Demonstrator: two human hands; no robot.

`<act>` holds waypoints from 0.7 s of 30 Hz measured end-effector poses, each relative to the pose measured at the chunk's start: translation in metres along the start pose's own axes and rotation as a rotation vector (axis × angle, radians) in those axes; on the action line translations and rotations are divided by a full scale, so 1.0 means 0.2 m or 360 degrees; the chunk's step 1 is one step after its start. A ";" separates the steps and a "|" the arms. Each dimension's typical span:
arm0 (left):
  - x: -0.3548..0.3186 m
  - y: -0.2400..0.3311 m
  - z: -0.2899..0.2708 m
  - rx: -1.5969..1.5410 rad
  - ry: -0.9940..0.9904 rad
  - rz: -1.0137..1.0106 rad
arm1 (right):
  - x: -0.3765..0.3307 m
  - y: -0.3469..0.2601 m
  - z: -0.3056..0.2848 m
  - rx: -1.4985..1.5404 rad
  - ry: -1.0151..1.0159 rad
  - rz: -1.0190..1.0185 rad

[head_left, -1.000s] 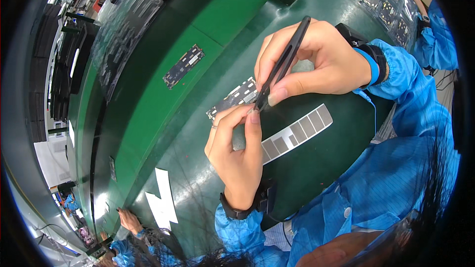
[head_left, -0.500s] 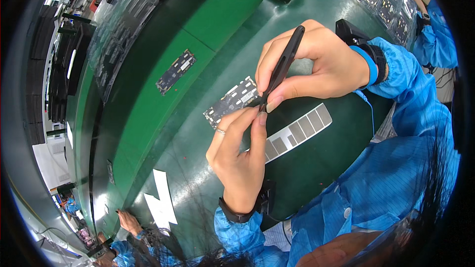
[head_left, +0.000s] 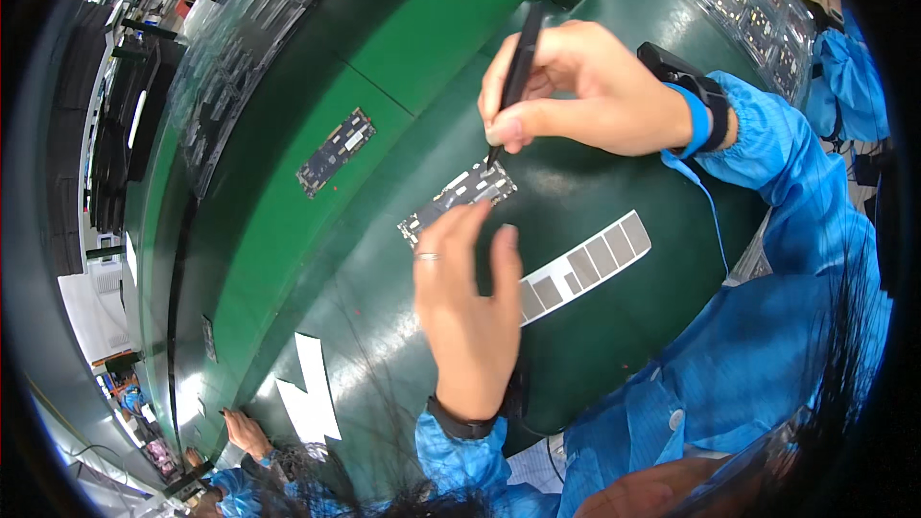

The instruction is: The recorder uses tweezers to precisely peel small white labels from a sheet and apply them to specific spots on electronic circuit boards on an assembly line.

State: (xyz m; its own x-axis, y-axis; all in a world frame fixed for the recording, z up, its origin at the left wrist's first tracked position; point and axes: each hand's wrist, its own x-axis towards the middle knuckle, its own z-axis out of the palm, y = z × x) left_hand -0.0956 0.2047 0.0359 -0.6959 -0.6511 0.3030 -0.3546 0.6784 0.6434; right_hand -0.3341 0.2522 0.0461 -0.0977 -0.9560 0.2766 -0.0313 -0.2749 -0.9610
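Head view: right hand (head_left: pixel 600 86) pinches black tweezers (head_left: pixel 523 62), tip at the far-right end of the circuit board (head_left: pixel 451 200) lying on the green bench (head_left: pixel 576 364); left hand (head_left: pixel 467 326) is loosely spread, thumb apart from fingers, fingertips over the board's near edge, can't tell if touching. White strip with grey patches (head_left: pixel 600 257) sits just right of the left hand; small pale label-like marks on the board, any print too small to read.

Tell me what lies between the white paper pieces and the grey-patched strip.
In the head view, the left hand comes between, overlapping the left end of the grey-patched strip; green tabletop shows between it and the white paper pieces.
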 end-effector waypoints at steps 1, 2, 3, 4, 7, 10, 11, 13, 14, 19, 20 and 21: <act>-0.01 -0.01 0.03 -0.0015 -0.0144 0.0069 | 0.03 0.06 0.00 0.0110 0.0024 0.0143; -0.02 0.00 0.05 0.0084 -0.0236 0.0102 | 0.07 0.13 -0.03 0.0077 -0.0077 0.0261; -0.04 0.02 0.09 0.0180 -0.0279 0.0122 | 0.09 0.18 -0.04 0.0026 -0.0133 0.0334; -0.05 0.03 0.12 0.0275 -0.0325 0.0140 | 0.11 0.21 -0.05 -0.0025 -0.0188 0.0409; -0.08 0.04 0.17 0.0445 -0.0340 0.0145 | 0.13 0.27 -0.07 -0.0098 -0.0338 0.0603; -0.09 0.05 0.17 0.0559 -0.0372 0.0096 | 0.13 0.29 -0.06 -0.0050 -0.0321 0.0539; -0.08 0.06 0.17 0.0566 -0.0382 0.0075 | 0.12 0.29 -0.05 -0.0045 -0.0319 0.0553; -0.08 0.06 0.17 0.0564 -0.0404 0.0049 | 0.09 0.28 -0.04 -0.0006 -0.0236 0.0554; -0.08 0.06 0.17 0.0597 -0.0413 0.0056 | 0.08 0.28 -0.04 -0.0005 -0.0232 0.0566; -0.09 0.05 0.18 0.0538 -0.0437 0.0067 | 0.07 0.27 -0.04 -0.0159 -0.0286 0.0469; -0.09 0.05 0.19 0.0544 -0.0448 0.0055 | 0.07 0.27 -0.04 -0.0158 -0.0280 0.0482; -0.09 0.06 0.18 0.0550 -0.0457 0.0044 | 0.07 0.27 -0.04 -0.0146 -0.0282 0.0483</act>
State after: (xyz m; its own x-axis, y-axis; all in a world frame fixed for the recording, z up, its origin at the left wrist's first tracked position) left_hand -0.1106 0.2365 0.0120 -0.8358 -0.5435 0.0780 -0.4874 0.7998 0.3503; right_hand -0.3447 0.2251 -0.0026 0.0575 -0.9978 -0.0339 -0.1173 0.0269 -0.9927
